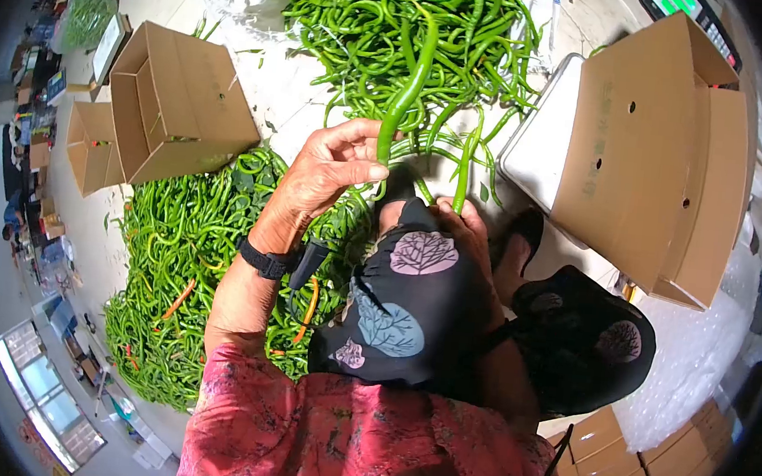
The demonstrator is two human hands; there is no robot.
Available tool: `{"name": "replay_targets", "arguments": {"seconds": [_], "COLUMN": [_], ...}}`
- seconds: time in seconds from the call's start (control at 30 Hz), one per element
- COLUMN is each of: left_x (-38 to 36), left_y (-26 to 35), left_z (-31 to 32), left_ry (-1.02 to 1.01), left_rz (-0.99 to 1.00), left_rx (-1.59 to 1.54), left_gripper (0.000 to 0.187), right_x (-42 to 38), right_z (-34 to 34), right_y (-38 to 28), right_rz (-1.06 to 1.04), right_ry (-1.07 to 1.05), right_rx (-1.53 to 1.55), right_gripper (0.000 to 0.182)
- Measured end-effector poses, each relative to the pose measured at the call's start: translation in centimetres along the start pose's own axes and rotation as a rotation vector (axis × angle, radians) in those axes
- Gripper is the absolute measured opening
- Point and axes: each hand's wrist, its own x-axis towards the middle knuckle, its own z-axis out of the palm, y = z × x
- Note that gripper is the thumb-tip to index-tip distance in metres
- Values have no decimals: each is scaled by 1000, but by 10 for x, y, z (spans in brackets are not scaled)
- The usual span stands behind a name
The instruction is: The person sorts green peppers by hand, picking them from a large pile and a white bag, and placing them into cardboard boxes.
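Between the thumb and fingers of my left hand (pixel 337 166) is a long green pepper (pixel 407 91), raised with its thin tip upward. My right hand (pixel 463 227), partly hidden by my dark-clothed knee, holds several green peppers (pixel 465 164) that stick up from the fingers. In front of both hands lies a heap of green peppers (pixel 382 20) on the pale floor. A larger pepper pile (pixel 178 284), with a few red and orange ones, spreads to the left, beside and below my left forearm.
An open cardboard box (pixel 189 99) stands at the left behind the pile, with a smaller box (pixel 95 145) beside it. At the right, a large open box (pixel 650 162) rests on a white-topped scale (pixel 540 130). Bubble wrap (pixel 688 356) and stacked cartons (pixel 615 467) are at lower right.
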Motion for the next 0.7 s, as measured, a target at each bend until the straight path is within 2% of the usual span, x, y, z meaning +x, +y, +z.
{"name": "replay_targets", "arguments": {"seconds": [0.17, 0.23, 0.4, 0.47, 0.6, 0.63, 0.7], "left_x": [-14, -16, -23, -24, -8, -4, 3], "left_y": [-3, -6, -3, -6, -49, -53, -63], "left_z": [-12, -17, -10, -8, -10, -3, 11], "left_ry": [72, 116, 157, 178, 50, -19, -167], "left_rz": [95, 155, 107, 66, 101, 131, 140], "left_rx": [120, 279, 381, 518, 682, 818, 819], "left_gripper": [30, 25, 22, 20, 21, 22, 21], "right_x": [2, -1, -3, -6, -10, -12, -14], "right_z": [1, 3, 6, 7, 10, 14, 15], "right_y": [6, 5, 0, -4, -31, -38, -48], "right_rz": [-16, -21, -74, 6, -27, -78, -102], "right_ry": [-63, -48, -17, -31, -85, -98, -101], "right_rx": [-18, -36, -68, 49, 49, 38, 27], "right_gripper": [33, 33, 33, 33, 34, 32, 30]}}
